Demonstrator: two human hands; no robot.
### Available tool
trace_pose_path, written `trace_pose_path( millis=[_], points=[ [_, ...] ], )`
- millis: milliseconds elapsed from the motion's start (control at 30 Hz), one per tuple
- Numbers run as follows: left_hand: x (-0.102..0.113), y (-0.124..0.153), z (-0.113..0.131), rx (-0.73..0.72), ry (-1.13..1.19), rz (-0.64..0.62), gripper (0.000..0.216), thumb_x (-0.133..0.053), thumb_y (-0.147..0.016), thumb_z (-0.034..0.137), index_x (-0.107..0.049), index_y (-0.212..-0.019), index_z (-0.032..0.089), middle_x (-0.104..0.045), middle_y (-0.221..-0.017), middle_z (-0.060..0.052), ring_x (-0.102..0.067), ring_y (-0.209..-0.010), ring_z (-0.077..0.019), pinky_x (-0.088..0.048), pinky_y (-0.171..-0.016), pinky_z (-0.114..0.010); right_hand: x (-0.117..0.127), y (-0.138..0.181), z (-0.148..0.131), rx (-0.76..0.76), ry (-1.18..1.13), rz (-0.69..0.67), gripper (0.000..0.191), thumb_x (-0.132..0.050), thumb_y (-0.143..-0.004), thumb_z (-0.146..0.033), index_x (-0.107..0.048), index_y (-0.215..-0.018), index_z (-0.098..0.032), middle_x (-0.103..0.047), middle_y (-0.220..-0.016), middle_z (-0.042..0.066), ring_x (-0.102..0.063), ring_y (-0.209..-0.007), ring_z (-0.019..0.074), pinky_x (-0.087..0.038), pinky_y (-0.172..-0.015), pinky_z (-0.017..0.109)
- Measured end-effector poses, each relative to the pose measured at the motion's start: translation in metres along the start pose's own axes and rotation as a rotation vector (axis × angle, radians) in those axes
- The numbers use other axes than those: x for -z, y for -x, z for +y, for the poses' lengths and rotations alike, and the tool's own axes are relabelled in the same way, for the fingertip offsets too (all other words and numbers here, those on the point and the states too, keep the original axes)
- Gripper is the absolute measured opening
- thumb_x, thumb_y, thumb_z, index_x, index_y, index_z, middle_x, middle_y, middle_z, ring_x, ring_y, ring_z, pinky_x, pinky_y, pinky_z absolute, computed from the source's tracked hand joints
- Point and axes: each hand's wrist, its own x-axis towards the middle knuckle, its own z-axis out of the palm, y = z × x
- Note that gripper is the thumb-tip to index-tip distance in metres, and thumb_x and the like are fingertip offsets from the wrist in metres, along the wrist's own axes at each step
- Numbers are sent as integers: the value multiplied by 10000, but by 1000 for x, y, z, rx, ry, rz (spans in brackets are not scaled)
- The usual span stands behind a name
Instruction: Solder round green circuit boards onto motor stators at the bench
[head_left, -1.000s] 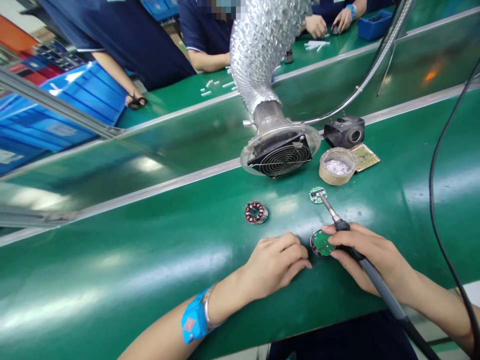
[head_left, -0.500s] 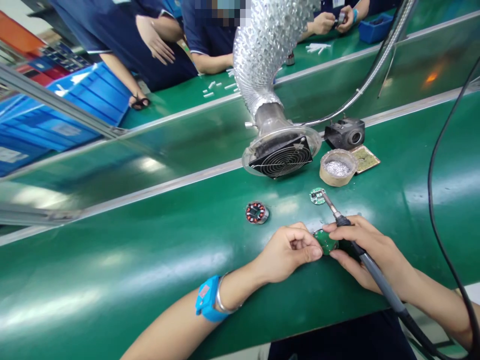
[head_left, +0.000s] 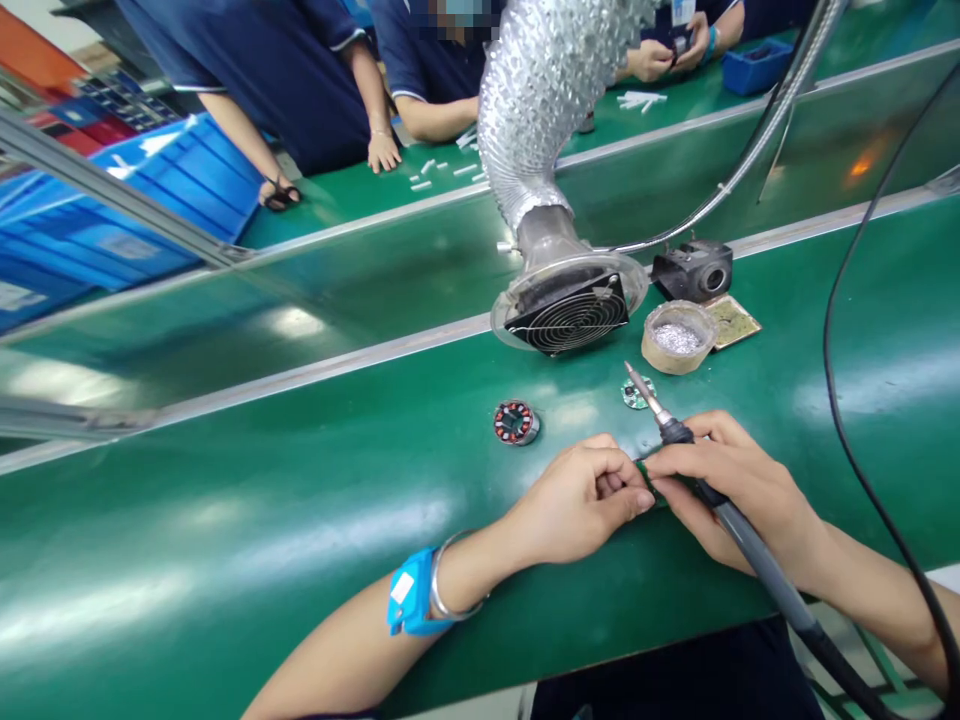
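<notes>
My left hand (head_left: 581, 505), with a blue strap at its wrist, pinches a small green circuit board (head_left: 649, 482) between thumb and fingers. Only a narrow strip of that board shows; the fingers of both hands cover the rest. In my right hand (head_left: 742, 490) lies a soldering iron (head_left: 759, 560), its tip pointing up and to the left. The thumb and fingertips of this hand also meet the held board at its right side. A second round circuit board (head_left: 631, 398) lies on the bench just beyond, partly behind the iron's tip. Left of it stands a motor stator (head_left: 515, 423) with copper windings.
A fume extractor (head_left: 570, 312) hangs from a silver duct (head_left: 544, 100). Behind the boards stand a round tub (head_left: 667, 352) of silvery bits, a flat sponge tray (head_left: 739, 322) and a black holder (head_left: 691, 272). A black cable (head_left: 844, 400) loops at right. Co-workers occupy the far bench.
The held circuit board has turned from showing its flat face to nearly edge-on. My hands have drawn closer around it. A co-worker's raised hand has come down onto the far bench.
</notes>
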Motion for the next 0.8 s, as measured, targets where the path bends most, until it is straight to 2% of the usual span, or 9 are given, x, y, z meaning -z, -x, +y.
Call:
trace_pose_path(
  millis=[200,333,467,533,633,800],
  points=[
    [-11,2,-16,-5,99,203,135,-636,-796,230,-586,-710,139,-462,-770,20,-429,-565,-54,-358,-501,-184,-6,12,6,-30,7,-144,433,-492,-859,1,-531,-1244,-193,-654,-967,71,-572,-877,207,-507,-765,359],
    [-14,1,-19,10,130,273,107,-635,-756,213,-602,-689,137,-472,-746,20,-436,-533,-47,-365,-480,-178,-8,14,7,-21,-8,-87,422,-500,-879,-8,-550,-1246,-210,-675,-951,51,-608,-890,192,-522,-790,345],
    [-11,-3,-17,-2,88,293,64,-641,-704,168,-629,-653,131,-488,-715,18,-451,-523,-48,-370,-471,-171,5,12,1,-77,-12,-34,392,-506,-887,-19,-603,-1212,-216,-686,-963,47,-644,-879,173,-537,-812,323],
    [-10,-4,-15,-12,61,293,60,-637,-698,155,-638,-643,131,-501,-708,14,-458,-523,-49,-376,-471,-170,18,10,-6,-120,4,-18,421,-531,-886,-38,-583,-1266,-213,-687,-965,48,-641,-858,169,-539,-777,307],
    [-9,-4,-14,-31,21,288,54,-634,-691,134,-648,-639,132,-511,-698,11,-459,-519,-49,-378,-468,-165,38,10,-18,-147,29,-30,426,-564,-879,-97,-574,-1296,-181,-664,-861,46,-608,-763,165,-523,-672,291],
    [-9,-3,-14,-71,2,301,61,-619,-675,94,-633,-627,129,-514,-695,16,-458,-500,-37,-379,-453,-152,49,18,-28,-189,-11,-52,312,-545,-850,-114,-645,-1138,-180,-663,-828,57,-573,-633,158,-477,-529,293]
  ],
)
